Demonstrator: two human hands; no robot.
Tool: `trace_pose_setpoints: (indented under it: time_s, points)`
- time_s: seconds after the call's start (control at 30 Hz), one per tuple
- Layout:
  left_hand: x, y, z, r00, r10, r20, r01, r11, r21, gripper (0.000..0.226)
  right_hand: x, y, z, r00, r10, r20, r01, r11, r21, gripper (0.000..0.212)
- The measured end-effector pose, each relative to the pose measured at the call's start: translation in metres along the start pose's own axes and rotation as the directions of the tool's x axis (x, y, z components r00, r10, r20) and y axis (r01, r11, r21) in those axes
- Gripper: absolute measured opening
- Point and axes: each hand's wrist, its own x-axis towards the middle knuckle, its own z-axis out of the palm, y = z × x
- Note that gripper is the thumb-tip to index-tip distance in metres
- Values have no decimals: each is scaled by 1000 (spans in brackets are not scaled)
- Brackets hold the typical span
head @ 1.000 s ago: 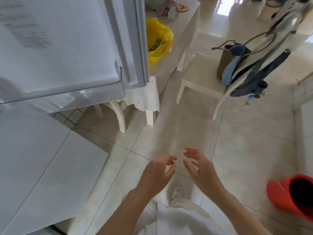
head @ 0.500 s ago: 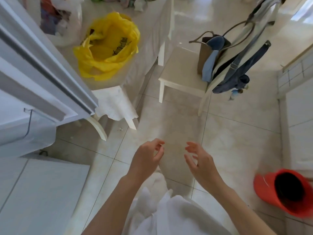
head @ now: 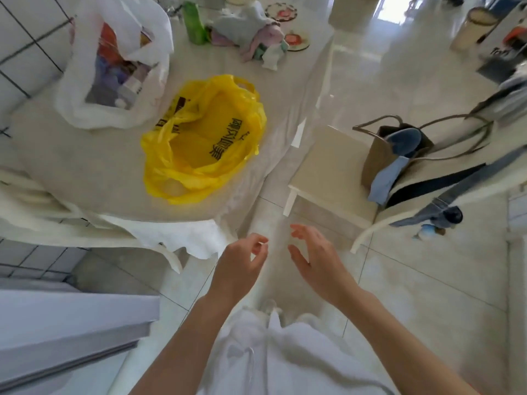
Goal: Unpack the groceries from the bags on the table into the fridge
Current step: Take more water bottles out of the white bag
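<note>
Table (head: 85,172) edge cropped, white bag (head: 114,67) contents blurred

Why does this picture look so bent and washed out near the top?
Head view: the wide-angle lens bows straight lines, so the table edge and floor tiles curve. Daylight from the doorway blows out to white and glares off the glossy floor. The yellow bag is sharp; the picture's edges smear slightly.
</note>
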Motion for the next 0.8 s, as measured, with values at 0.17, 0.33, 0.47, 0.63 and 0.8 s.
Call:
trace_pose_setpoints:
  time_s: [0.17,0.33,0.47,0.63,0.8]
  points:
    - [54,0,-14,989,-94,-111,90,995,-41,20,73,8,-7,992,-65,110,69,997,-29,40]
    - [105,-5,-20,960,-198,-198,190,980,-56,19,146,21,-16,966,-130,225,147,987,-60,40]
    - [155,-3,-18,916,-294,-273,280,956,-89,19,216,35,-29,922,-194,336,228,972,-64,39]
    - [212,18,-13,850,-394,-350,375,919,-124,18,297,42,-62,832,-294,471,362,930,-59,39]
    - [258,26,-14,793,-444,-417,436,892,-122,21,377,38,-73,747,-412,521,475,880,13,35]
